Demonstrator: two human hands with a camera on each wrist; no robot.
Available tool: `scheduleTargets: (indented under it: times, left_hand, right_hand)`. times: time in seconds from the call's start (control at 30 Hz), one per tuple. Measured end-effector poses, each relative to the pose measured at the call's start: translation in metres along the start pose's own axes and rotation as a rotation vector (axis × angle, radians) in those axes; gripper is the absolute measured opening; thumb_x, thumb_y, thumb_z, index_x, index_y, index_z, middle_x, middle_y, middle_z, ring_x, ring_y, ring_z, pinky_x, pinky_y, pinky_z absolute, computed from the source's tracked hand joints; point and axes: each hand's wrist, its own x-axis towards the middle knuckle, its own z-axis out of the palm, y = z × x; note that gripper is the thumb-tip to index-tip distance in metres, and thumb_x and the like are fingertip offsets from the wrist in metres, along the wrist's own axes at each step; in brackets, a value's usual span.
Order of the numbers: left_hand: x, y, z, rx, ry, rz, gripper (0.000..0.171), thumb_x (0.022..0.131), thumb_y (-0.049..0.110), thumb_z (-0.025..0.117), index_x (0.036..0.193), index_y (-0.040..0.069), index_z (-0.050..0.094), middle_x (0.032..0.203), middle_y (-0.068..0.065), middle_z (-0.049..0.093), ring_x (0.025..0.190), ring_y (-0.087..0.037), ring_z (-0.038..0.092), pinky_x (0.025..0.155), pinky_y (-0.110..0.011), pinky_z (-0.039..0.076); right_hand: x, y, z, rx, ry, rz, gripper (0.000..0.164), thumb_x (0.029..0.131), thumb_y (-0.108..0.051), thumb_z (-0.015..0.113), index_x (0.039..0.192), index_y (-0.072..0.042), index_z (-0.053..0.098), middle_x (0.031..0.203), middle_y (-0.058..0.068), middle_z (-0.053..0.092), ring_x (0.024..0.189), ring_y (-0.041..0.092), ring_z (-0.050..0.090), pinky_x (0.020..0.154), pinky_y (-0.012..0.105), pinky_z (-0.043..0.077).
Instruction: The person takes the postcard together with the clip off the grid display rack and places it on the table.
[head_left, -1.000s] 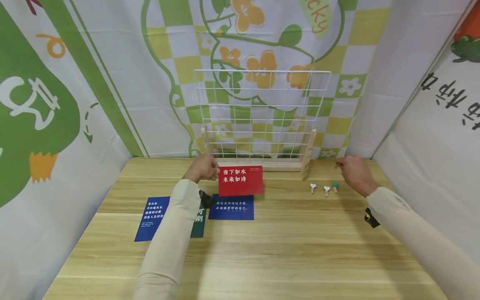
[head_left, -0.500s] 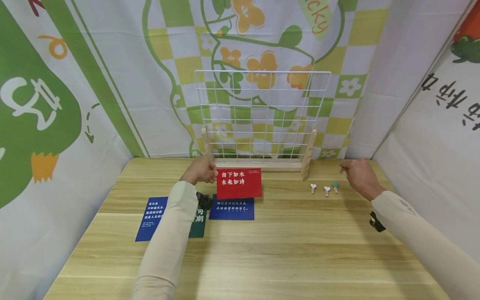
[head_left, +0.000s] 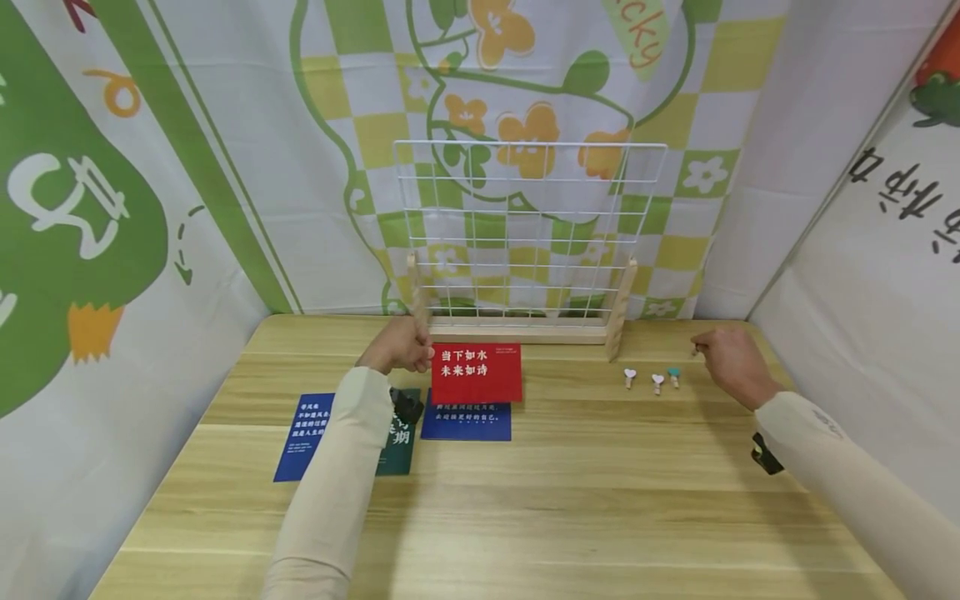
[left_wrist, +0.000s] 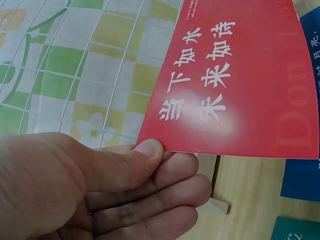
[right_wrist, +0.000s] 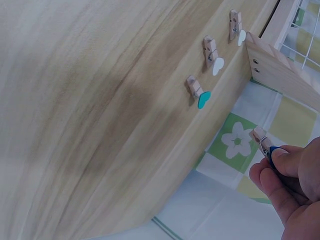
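Observation:
My left hand [head_left: 397, 344] pinches a red card [head_left: 480, 373] with white lettering by its left corner, thumb on the printed face. The card hangs just in front of the wire rack, overlapping a blue card [head_left: 467, 423]. At the table's far right, my right hand [head_left: 735, 365] pinches a small wooden clothespin [right_wrist: 259, 139] with a dark blue decoration partly covered by the thumb. Left of that hand lie a clothespin with a teal heart [right_wrist: 203, 99] and two with white hearts [right_wrist: 218, 66].
A white wire grid rack stands upright in a wooden base [head_left: 517, 332] at the table's back edge. Another blue card [head_left: 302, 437] and a dark green card [head_left: 400, 457] lie at the left, partly under my left sleeve [head_left: 330, 492]. Printed cloth hangs behind and on both sides.
The red card and my left hand have come slightly down, covering more of the blue card. My right hand has shifted right and a little nearer with the clothespin, away from the others.

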Motion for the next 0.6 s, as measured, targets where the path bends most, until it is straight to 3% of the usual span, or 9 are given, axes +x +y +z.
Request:
scheduleTargets:
  times: [0.6]
  left_hand:
    - [-0.004, -0.011, 0.004, -0.008, -0.031, 0.002, 0.013, 0.089, 0.003, 0.056, 0.085, -0.007, 0.064, 0.079, -0.019, 0.070, 0.071, -0.025, 0.069, 0.068, -0.037, 0.056]
  right_hand:
    - [-0.009, 0.006, 0.005, 0.009, -0.073, 0.082, 0.017, 0.084, 0.001, 0.057, 0.096, 0.006, 0.069, 0.093, 0.023, 0.068, 0.077, 0.039, 0.066, 0.065, 0.047, 0.052]
